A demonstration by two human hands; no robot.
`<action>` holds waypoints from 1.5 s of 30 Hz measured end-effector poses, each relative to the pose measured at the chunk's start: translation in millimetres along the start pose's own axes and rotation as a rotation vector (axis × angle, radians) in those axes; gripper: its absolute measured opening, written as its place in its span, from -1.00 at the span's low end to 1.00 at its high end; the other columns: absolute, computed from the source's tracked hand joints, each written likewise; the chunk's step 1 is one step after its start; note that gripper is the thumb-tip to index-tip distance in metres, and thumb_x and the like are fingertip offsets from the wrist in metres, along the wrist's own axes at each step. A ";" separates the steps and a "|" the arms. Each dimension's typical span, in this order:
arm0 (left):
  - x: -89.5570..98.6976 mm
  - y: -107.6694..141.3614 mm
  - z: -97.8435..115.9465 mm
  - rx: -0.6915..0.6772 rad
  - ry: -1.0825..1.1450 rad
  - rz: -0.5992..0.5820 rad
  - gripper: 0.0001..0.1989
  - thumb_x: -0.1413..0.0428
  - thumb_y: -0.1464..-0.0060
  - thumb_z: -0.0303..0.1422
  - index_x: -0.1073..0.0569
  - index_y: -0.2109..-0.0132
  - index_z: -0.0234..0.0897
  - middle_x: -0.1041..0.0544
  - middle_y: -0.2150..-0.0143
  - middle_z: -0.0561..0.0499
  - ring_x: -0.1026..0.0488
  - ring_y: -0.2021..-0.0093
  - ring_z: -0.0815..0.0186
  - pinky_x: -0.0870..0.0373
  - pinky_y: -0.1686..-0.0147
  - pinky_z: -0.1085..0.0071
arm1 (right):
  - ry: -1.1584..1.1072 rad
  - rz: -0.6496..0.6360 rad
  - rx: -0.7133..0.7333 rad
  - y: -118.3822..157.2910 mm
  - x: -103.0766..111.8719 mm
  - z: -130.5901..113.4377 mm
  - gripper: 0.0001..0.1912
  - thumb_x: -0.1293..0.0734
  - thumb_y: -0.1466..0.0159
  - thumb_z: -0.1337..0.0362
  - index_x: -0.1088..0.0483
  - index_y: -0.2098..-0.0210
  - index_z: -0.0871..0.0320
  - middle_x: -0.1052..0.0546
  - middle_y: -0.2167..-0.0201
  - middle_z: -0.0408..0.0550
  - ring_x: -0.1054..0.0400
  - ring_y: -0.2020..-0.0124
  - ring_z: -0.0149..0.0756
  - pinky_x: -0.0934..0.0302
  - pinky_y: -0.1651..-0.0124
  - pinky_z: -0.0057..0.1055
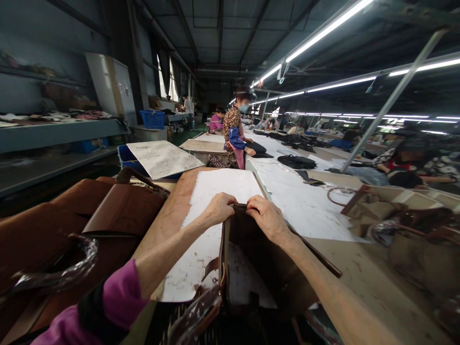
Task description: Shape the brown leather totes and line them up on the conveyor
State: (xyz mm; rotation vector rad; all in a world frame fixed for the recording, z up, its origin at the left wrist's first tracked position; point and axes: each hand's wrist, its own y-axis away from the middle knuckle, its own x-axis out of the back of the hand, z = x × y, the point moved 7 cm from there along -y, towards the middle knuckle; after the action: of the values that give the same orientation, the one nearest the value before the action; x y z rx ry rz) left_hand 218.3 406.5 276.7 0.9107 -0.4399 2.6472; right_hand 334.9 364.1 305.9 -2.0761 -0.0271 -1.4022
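brown bag [268, 254], top edge between both hands' fingers [254, 205]

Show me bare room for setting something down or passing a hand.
Bare near paper lies beyond the left hand and right hand; more far paper shows between the black pieces and right-side bags. Crowded: left-side bags and around the held bag.

Bags [122, 211] lie left of the near desk [179, 196], on which paper [230, 182] is spread. Beyond them, a board [165, 159] rests across a crate [125, 155]. On the right-hand desk [362, 263], sheets [294, 194] lie left of more bags [406, 225]. A person [235, 127] stands behind the near desk.
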 end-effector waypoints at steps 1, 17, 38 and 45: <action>0.5 0.6 2.2 -0.002 -0.010 0.003 -0.73 0.07 0.30 -0.49 -0.47 0.40 -0.33 -0.35 0.61 0.13 -0.21 0.57 0.45 -0.03 0.62 0.55 | 0.010 0.016 -0.019 -0.3 0.6 1.0 -0.90 -0.25 -0.12 0.38 -0.30 0.51 0.12 -0.41 0.38 -0.21 -0.27 0.35 -0.42 -0.08 0.30 -0.49; 3.8 5.9 6.8 0.026 -0.018 -0.012 -0.73 0.06 0.28 -0.50 -0.47 0.38 -0.34 -0.38 0.60 0.11 -0.25 0.54 0.42 -0.06 0.60 0.54 | 0.128 0.126 -0.149 -1.2 1.9 12.4 -0.94 -0.25 -0.11 0.30 -0.26 0.38 0.11 -0.40 0.44 -0.15 -0.27 0.42 -0.33 -0.05 0.38 -0.44; 7.5 1.0 18.0 -0.104 -0.169 -0.035 -0.81 -0.01 0.12 -0.35 -0.50 0.44 -0.32 -0.26 0.68 0.14 -0.18 0.58 0.45 -0.01 0.58 0.53 | 0.105 -0.144 -0.135 3.0 2.3 30.8 -0.80 -0.19 -0.17 0.14 -0.42 0.37 0.01 -0.48 0.50 -0.22 -0.33 0.40 -0.37 -0.05 0.36 -0.50; 10.4 1.2 13.1 -0.068 -0.143 -0.025 -0.80 -0.01 0.13 -0.35 -0.50 0.42 -0.32 -0.29 0.68 0.13 -0.20 0.56 0.45 -0.03 0.58 0.54 | 0.281 -0.100 -0.183 0.5 -1.9 28.4 -0.73 -0.15 -0.20 0.09 -0.44 0.39 0.02 -0.50 0.49 -0.13 -0.33 0.39 -0.32 -0.04 0.36 -0.46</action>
State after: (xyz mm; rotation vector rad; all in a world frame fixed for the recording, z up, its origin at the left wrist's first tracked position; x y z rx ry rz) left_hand 217.1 402.3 292.9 1.0808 -0.5458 2.5378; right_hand 357.9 378.6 297.2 -2.0245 0.1189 -1.8061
